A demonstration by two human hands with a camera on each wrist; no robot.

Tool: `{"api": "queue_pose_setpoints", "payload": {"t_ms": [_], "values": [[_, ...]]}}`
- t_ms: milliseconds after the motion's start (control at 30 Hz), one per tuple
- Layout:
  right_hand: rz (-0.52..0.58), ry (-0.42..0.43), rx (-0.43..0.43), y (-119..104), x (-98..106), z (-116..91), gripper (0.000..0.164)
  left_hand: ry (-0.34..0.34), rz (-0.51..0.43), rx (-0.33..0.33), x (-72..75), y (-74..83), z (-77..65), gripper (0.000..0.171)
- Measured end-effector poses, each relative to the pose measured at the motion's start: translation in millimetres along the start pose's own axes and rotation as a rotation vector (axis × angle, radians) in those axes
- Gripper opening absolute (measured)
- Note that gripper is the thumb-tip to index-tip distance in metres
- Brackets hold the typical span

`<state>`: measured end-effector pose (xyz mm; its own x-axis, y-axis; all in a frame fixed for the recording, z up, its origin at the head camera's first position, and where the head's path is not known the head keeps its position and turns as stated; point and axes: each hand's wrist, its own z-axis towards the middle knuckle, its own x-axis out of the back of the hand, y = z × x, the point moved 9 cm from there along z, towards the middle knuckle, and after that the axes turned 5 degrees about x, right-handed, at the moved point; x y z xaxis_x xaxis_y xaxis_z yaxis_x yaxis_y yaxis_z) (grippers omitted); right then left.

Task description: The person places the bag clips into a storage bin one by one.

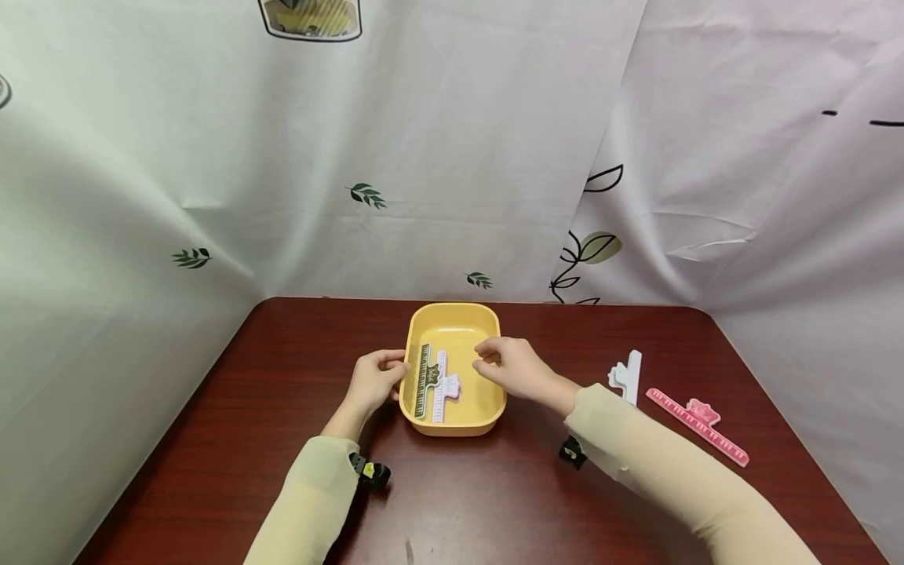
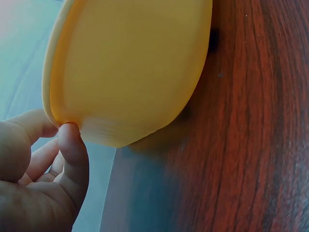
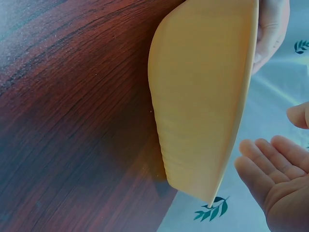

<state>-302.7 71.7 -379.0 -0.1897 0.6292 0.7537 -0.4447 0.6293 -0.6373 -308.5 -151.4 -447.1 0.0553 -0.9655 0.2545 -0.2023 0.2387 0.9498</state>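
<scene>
A yellow plastic basin [image 1: 452, 431] stands on the table in front of me. My left hand [image 1: 373, 382] pinches its left rim between thumb and fingers; the left wrist view shows the thumb [image 2: 73, 145] against the outer wall. Inside the basin lie two long clips with piano-key patterns, a dark green one [image 1: 423, 382] at the left and a pale lilac one [image 1: 441, 392] beside it. Over the basin's right rim reaches my right hand [image 1: 519, 367], thumb and fingers apart. The right wrist view also shows this hand [image 3: 285, 188] with nothing between its fingers.
To the right of the basin, a white clip [image 1: 634, 373] lies partly behind my right sleeve. Farther right is a pink piano-key clip [image 1: 695, 424]. A pale patterned cloth [image 1: 452, 157] hangs around the dark red wooden table [image 1: 304, 345].
</scene>
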Motion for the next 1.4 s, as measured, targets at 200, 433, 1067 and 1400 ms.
{"api": "queue_pose_setpoints", "payload": {"t_ms": [200, 433, 1067, 1400], "values": [[-0.007, 0.009, 0.0, 2.7, 3.4, -3.4, 0.032, -0.001, 0.0, 0.0, -0.4, 0.1, -1.3, 0.036], [0.015, 0.017, -0.01, 9.0, 7.7, -7.5, 0.032, -0.006, 0.006, 0.003, -0.2, 0.3, -1.3, 0.037], [0.049, 0.056, -0.024, 20.1, 15.3, -15.9, 0.032, 0.002, 0.004, -0.005, 0.7, 1.6, -1.1, 0.036], [0.059, 0.064, -0.057, 30.5, 16.6, -22.4, 0.032, 0.0, 0.025, 0.002, 0.7, 1.2, -3.0, 0.037]]}}
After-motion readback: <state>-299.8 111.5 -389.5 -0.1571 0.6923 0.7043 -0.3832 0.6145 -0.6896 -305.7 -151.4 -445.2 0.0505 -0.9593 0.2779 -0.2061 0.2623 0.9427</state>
